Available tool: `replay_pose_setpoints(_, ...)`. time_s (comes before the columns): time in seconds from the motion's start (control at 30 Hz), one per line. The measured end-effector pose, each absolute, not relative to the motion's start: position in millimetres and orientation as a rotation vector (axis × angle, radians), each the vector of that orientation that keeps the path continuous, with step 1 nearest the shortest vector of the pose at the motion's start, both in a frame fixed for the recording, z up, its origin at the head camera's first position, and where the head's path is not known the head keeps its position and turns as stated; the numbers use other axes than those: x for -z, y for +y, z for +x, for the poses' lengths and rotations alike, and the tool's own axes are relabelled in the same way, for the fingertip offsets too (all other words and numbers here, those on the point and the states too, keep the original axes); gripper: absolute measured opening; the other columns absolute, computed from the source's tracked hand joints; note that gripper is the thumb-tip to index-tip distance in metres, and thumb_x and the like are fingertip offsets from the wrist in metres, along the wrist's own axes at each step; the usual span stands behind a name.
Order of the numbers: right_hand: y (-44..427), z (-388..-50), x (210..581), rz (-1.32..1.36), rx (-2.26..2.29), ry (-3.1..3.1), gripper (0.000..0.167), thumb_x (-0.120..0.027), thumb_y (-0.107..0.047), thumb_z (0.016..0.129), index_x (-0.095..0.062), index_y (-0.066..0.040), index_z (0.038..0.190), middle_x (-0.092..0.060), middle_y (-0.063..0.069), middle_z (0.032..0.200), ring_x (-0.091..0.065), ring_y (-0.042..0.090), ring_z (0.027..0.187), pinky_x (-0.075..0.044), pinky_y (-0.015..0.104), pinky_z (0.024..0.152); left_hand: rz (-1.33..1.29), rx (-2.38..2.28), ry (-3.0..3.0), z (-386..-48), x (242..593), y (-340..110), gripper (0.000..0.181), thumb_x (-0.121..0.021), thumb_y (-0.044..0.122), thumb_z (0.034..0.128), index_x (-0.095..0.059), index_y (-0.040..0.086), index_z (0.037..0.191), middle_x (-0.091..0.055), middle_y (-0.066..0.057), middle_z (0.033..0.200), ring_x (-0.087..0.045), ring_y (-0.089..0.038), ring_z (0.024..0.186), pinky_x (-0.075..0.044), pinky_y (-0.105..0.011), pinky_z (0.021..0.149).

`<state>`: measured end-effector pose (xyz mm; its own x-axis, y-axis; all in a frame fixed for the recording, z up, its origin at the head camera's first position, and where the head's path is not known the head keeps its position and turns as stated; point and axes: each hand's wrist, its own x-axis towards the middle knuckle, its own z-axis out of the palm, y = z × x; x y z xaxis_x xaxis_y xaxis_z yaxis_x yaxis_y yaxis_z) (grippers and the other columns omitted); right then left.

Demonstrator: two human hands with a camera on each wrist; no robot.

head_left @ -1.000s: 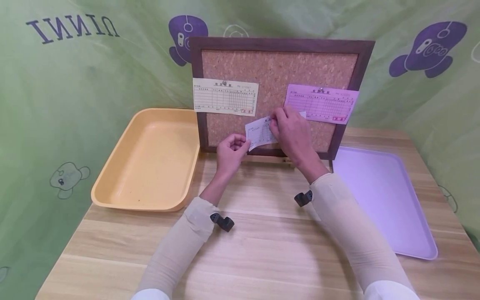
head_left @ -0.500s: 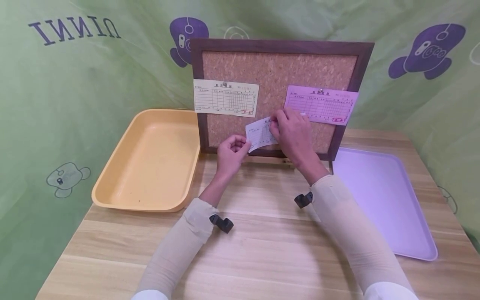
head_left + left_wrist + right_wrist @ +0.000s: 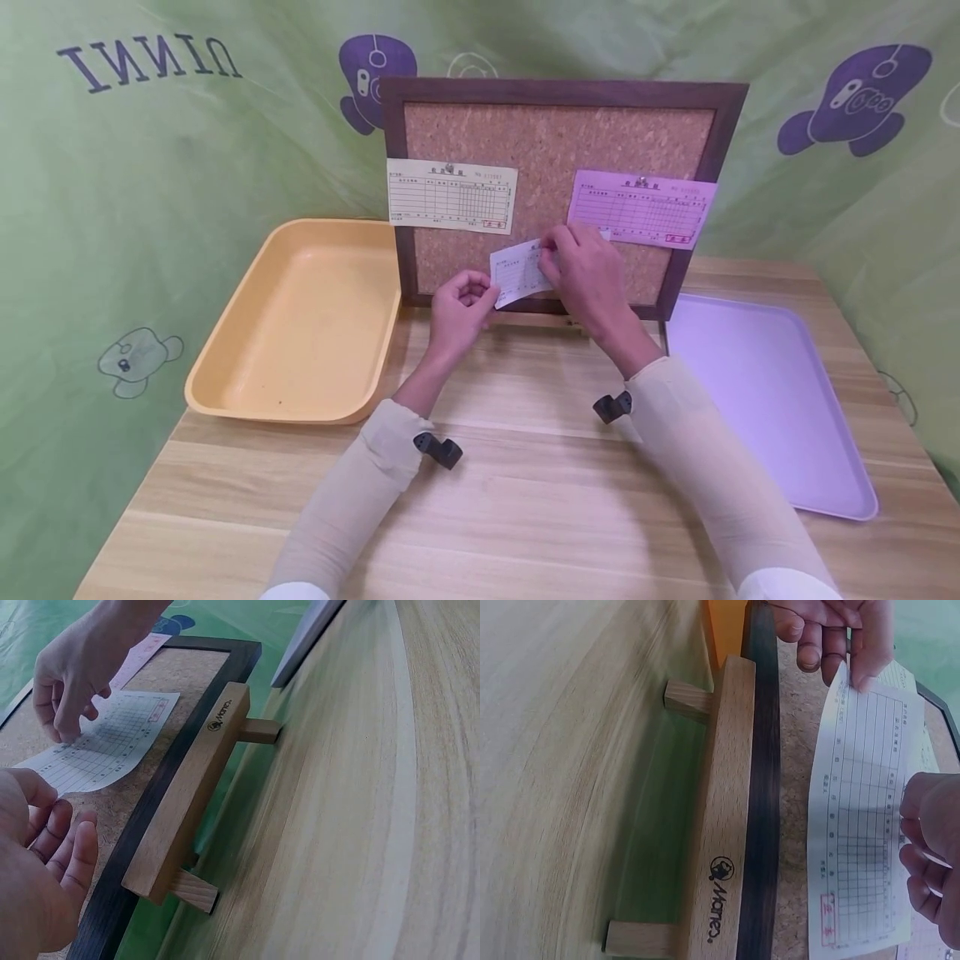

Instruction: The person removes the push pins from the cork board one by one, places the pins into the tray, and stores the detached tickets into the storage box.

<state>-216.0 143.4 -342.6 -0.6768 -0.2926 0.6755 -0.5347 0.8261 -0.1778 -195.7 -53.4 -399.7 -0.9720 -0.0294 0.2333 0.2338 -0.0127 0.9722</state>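
The grip of the left hand (image 3: pixel 459 310) pinches the lower left corner of a white slip (image 3: pixel 516 273); the grip of the right hand (image 3: pixel 590 271) pinches at its upper edge (what exactly is between these fingertips is hidden). The slip, slightly bent, is before the lower part of a grainy cork board (image 3: pixel 540 142), below a cream slip (image 3: pixel 452 198) and a pink slip (image 3: pixel 645 212). On the desk (image 3: pixel 510 517), a deep yellow bin (image 3: pixel 197 367) with rounded corners has one tiny dark speck inside, at the left; a shallow, smooth purple tray (image 3: pixel 765 400) lies at the right. Behind hangs a wrinkled green cloth (image 3: pixel 150 208).
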Motion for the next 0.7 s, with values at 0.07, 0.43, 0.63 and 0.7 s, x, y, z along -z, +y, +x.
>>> replay_pose_setpoints(0.07, 144.4, -214.5, 342.2, 0.605, -0.478, -2.343, 0.011, -0.067, -0.009, 0.096, -0.069, 0.0, 0.102, -0.067, 0.014, 0.094, -0.06, 0.029, 0.078, -0.053, 0.04, 0.063, -0.222, 2.102, -2.071, -194.7, 398.7, -53.9, 0.008, -0.071, 0.001, 0.0952, -0.065, -0.003, 0.099, -0.066, -0.011, 0.086, -0.063, -0.019, 0.064, -0.051, -0.021, 0.049)
replay_pose_setpoints(0.43, 151.6, -202.6, 340.0, 0.644, -0.504, -2.291, 0.009, -0.065, -0.01, 0.094, -0.068, -0.003, 0.099, -0.068, 0.011, 0.091, -0.058, 0.027, 0.072, -0.049, 0.04, 0.057, -0.298, 2.095, -2.074, -183.9, 390.2, -60.0, 0.008, -0.071, 0.002, 0.0942, -0.065, -0.002, 0.098, -0.066, -0.012, 0.086, -0.064, -0.041, 0.071, -0.053, -0.023, 0.051)
replay_pose_setpoints(0.63, 156.1, -188.4, 336.4, 0.682, -0.518, -2.306, 0.008, -0.068, -0.008, 0.094, -0.067, -0.004, 0.1, -0.068, 0.01, 0.093, -0.06, 0.026, 0.074, -0.05, 0.037, 0.058, -0.348, 2.119, -2.074, -175.6, 384.4, -64.7, 0.009, -0.071, 0.0, 0.094, -0.064, -0.003, 0.1, -0.066, -0.014, 0.087, -0.062, -0.054, 0.076, -0.055, -0.024, 0.052)
replay_pose_setpoints(0.7, 159.1, -184.1, 335.4, 0.691, -0.521, -2.303, 0.007, -0.068, -0.007, 0.093, -0.067, -0.004, 0.099, -0.068, 0.01, 0.093, -0.061, 0.026, 0.076, -0.05, 0.037, 0.058, -0.372, 2.125, -2.064, -172.8, 382.2, -66.4, 0.009, -0.07, -0.001, 0.0941, -0.064, -0.004, 0.1, -0.066, -0.015, 0.087, -0.062, -0.053, 0.074, -0.056, -0.026, 0.052)
